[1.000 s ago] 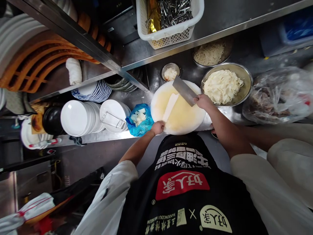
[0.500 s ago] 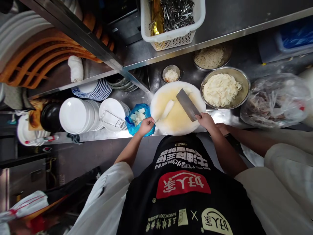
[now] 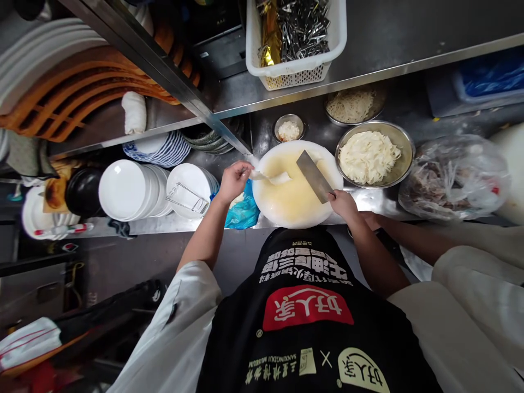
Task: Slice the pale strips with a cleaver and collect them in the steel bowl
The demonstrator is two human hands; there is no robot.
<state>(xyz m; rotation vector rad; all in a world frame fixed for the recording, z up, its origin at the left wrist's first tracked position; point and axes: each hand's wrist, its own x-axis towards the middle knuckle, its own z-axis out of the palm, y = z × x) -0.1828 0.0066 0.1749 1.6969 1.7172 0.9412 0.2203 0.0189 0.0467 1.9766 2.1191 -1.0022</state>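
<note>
A round white cutting board [image 3: 286, 213], yellowed in its middle, lies on the steel counter. My left hand [image 3: 236, 180] pinches one end of a pale, limp strip [image 3: 280, 178] at the board's left edge; its other end rests on the board. My right hand [image 3: 343, 204] grips the handle of a wide cleaver [image 3: 314, 176], whose blade lies over the board's right half. Beneath my left hand and forearm, a blue plastic bag [image 3: 244, 212] holds white pieces, partly hidden.
Right of the board stands a steel bowl [image 3: 409, 158] of pale shreds, beside a clear bag [image 3: 454, 177]. A small bowl [image 3: 289, 127] is behind. Stacked plates [image 3: 123, 190] stand left. Another person's hand [image 3: 370, 220] is near my right wrist. A shelf edge [image 3: 368, 70] runs above.
My left hand has moved up and away from me, drawing the strip's near end up and leftward. The cleaver stays nearly in place in my right hand. The view has shifted slightly.
</note>
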